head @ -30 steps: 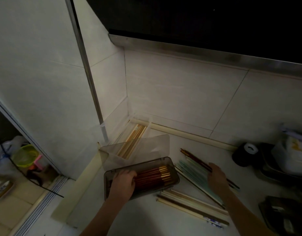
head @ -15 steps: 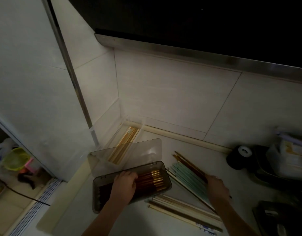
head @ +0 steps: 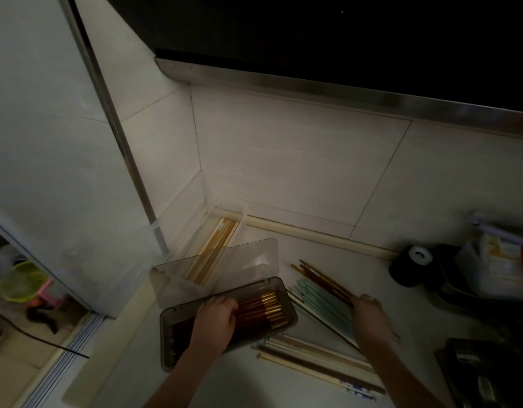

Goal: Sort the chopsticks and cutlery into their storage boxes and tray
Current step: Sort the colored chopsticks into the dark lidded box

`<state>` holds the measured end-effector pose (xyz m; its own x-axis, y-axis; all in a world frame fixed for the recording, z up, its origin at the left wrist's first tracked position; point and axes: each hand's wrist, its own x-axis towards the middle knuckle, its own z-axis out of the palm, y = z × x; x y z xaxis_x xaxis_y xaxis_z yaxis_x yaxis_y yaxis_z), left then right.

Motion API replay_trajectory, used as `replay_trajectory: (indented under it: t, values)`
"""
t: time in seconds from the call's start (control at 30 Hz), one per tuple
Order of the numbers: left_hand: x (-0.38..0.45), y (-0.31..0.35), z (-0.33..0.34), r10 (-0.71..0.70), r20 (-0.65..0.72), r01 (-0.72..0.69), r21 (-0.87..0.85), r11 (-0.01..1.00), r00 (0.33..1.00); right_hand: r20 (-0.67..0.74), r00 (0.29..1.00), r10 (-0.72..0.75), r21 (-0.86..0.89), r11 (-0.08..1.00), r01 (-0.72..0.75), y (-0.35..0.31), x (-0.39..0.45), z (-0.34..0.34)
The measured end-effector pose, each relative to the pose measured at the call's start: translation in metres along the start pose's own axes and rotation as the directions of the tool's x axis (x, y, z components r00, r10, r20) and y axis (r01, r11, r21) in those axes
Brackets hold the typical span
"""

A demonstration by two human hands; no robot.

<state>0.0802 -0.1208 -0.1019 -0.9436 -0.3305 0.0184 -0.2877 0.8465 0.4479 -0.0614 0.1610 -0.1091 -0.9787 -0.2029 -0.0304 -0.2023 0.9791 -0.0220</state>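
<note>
We are looking down at a dim kitchen worktop (head: 283,387) in a tiled corner. A smoky plastic box (head: 283,293) lies open, its lid (head: 242,260) tipped up behind it, and it holds a neat row of dark red chopsticks (head: 260,312) with gold ends. Our left hand (head: 214,322) rests flat on them, fingers loosely spread. Behind the box, a clear box (head: 224,231) in the corner holds pale wooden chopsticks. Right of the box, our right hand (head: 370,319) pinches a few brown chopsticks (head: 322,279) above a loose fan of mint-green ones (head: 322,304). In front of the box lies a cream bundle (head: 313,357). We judge the sorting partly done: two boxes filled, three groups left, no cutlery visible.
</note>
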Motion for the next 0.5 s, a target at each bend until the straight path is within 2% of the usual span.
replay_trajectory:
  t: [0.1,0.23,0.37,0.5]
  values:
    - [0.001,0.003,-0.003,0.025,-0.024,-0.026,-0.043,0.999,0.999,-0.173,0.985,0.012,0.293,0.955,0.04,-0.017,-0.003,-0.01]
    - [0.004,0.016,-0.01,0.093,-0.074,-0.102,-0.126,0.987,0.993,-0.297,0.952,0.07,0.672,0.724,0.156,-0.056,-0.018,-0.038]
    - [0.005,0.036,-0.016,0.168,-0.098,-0.185,-0.218,0.958,0.981,-0.332,0.937,0.106,0.837,0.491,0.241,-0.096,-0.036,-0.066]
    - [0.005,0.048,-0.022,0.253,-0.107,-0.271,-0.218,0.938,0.961,-0.287,0.953,0.097,0.903,0.359,0.236,-0.129,-0.051,-0.076]
